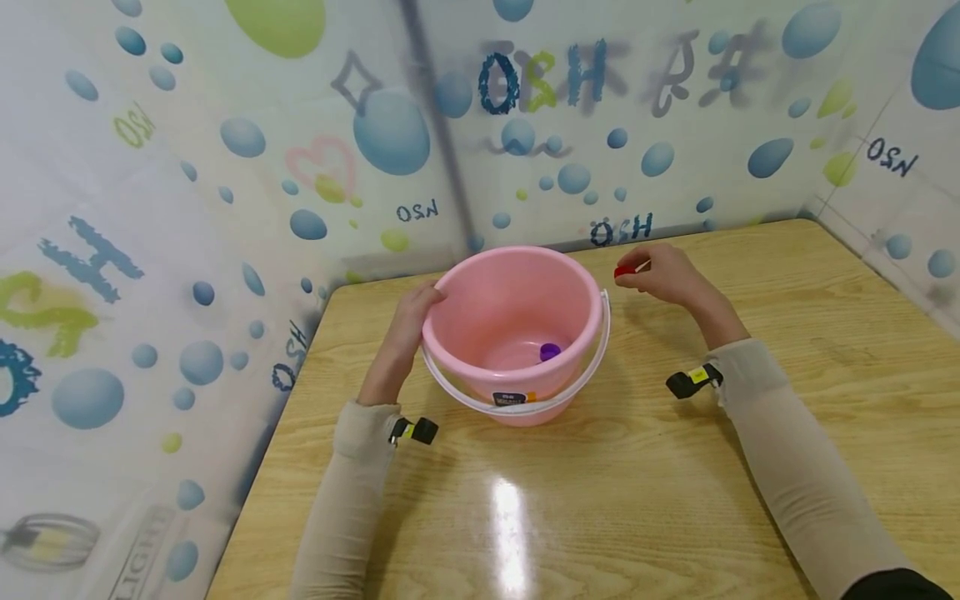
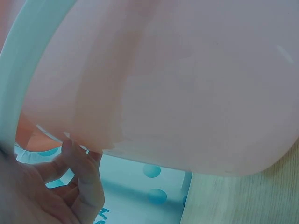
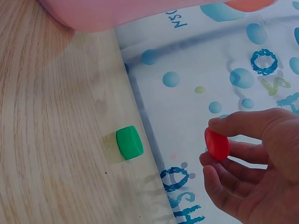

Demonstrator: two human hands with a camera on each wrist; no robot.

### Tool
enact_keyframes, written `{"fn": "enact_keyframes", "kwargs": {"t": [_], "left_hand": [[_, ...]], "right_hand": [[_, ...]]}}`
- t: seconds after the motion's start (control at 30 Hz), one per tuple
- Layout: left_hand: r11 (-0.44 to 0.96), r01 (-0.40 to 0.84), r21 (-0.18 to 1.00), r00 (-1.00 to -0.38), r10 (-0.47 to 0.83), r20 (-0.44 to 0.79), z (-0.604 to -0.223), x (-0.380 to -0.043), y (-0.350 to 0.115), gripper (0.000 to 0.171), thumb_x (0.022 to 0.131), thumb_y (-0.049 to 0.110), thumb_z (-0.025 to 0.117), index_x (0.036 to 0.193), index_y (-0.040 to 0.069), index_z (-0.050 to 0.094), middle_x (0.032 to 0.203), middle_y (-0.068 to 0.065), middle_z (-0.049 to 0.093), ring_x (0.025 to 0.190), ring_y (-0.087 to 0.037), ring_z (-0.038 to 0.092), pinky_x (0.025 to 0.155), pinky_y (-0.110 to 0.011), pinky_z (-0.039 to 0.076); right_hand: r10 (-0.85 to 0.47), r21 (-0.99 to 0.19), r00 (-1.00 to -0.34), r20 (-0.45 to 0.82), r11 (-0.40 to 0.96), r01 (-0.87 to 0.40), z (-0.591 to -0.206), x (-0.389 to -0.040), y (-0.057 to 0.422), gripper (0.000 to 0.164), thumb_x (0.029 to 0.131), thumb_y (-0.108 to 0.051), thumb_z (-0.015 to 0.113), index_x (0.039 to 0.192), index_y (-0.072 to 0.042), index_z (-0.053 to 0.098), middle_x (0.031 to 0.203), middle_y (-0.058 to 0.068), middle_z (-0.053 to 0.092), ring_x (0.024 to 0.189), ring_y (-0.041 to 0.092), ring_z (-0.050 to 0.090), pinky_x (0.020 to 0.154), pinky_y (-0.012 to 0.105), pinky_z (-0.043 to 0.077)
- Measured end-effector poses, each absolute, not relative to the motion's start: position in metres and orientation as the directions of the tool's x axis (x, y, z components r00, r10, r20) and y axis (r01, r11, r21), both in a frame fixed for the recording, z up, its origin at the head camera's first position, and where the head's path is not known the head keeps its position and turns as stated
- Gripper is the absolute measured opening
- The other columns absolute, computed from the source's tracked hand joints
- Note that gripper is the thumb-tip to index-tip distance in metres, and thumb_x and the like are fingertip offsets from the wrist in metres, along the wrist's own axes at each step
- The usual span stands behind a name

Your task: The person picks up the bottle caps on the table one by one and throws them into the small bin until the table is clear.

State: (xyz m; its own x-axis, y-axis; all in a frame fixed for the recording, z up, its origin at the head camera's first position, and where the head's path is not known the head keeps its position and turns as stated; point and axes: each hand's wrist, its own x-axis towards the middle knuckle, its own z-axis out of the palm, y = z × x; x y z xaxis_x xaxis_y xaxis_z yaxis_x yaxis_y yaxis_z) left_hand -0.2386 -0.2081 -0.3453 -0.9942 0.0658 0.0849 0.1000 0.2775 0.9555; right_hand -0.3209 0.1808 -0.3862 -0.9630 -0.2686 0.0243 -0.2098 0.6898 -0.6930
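Observation:
A pink bucket (image 1: pixel 491 304) stands upright on the table, its white handle (image 1: pixel 480 406) hanging down at the front. Inside, on the bottom, lies a small purple cap-like piece (image 1: pixel 550 352). My left hand (image 1: pixel 408 321) grips the rim at the left; the left wrist view shows its fingers (image 2: pixel 86 172) against the bucket's wall (image 2: pixel 210 93). Right of the bucket, my right hand (image 1: pixel 663 275) pinches a small red cap-like piece (image 3: pixel 217 144) between thumb and fingers, above the tabletop. A small green piece (image 3: pixel 129 142) rests on the table near its far edge, seen only in the right wrist view.
The wooden table (image 1: pixel 637 500) meets a printed white sheet (image 1: pixel 525 183) along its far edge, and another stretch of sheet hangs at the left. Each sleeve carries a small black wrist camera, one left (image 1: pixel 423 431) and one right (image 1: pixel 682 384).

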Motion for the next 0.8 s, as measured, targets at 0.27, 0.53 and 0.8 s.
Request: {"fn": "enact_keyframes", "kwargs": {"t": [0.27,0.53,0.8], "left_hand": [[0.281,0.089,0.956,-0.995,0.057,0.075,-0.3450,-0.2375,-0.2084,0.032,0.092,0.028,0.047,0.109,0.007,0.064,0.078,-0.001,0.065,0.061,-0.009,0.061,0.059,-0.022,0.050],[0.275,0.078,0.958,-0.997,0.050,0.067,-0.3448,-0.2394,-0.2064,0.032,0.092,0.028,0.048,0.107,0.005,0.064,0.075,-0.001,0.064,0.059,-0.009,0.061,0.058,-0.022,0.050],[0.272,0.074,0.960,-0.997,0.049,0.063,-0.3440,-0.2385,-0.2062,0.034,0.091,0.028,0.048,0.110,0.004,0.065,0.079,-0.003,0.065,0.061,-0.009,0.061,0.059,-0.021,0.050]], "right_hand": [[-0.274,-0.691,-0.961,0.031,0.689,-0.218,-0.3843,-0.3206,0.1802,0.042,0.090,-0.037,0.064,0.118,-0.006,0.062,0.116,0.016,0.063,0.095,0.029,0.062,0.078,0.037,0.054],[-0.292,-0.687,-0.956,0.031,0.689,-0.233,-0.3835,-0.3209,0.1792,0.043,0.090,-0.037,0.064,0.119,-0.005,0.061,0.117,0.017,0.062,0.095,0.029,0.061,0.077,0.036,0.054],[-0.297,-0.694,-0.955,0.027,0.682,-0.231,-0.3813,-0.3188,0.1776,0.047,0.091,-0.038,0.063,0.124,-0.005,0.058,0.120,0.018,0.061,0.100,0.031,0.060,0.079,0.036,0.054]]}}
